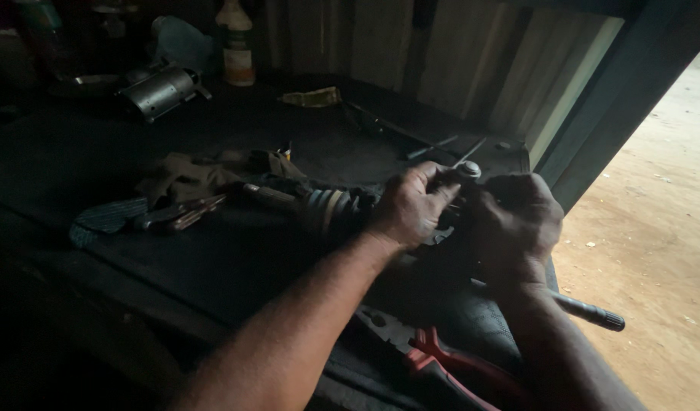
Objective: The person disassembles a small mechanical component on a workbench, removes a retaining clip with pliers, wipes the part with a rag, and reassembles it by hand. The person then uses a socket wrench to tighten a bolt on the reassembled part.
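Two hands meeting near the workbench's (137,251) right edge, much lost in gloom. Left hand (411,207) curled around the end of a dark shaft with ribbed rubber boot (331,207); right hand (515,224) closed over its hidden far end, round metal cap (468,169) showing above the fingertips. Red-handled pliers (449,364) at the near edge. Pale bottle (238,46) at the back edge, contents unreadable.

both hands (464,209) gripping, perhaps, ribbed axle shaft (327,207)

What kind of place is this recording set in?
Probably a small vehicle repair shed: a dark grimy workbench, a shaft with a ribbed rubber boot under the hands, red-handled pliers, and a dirt yard outside.
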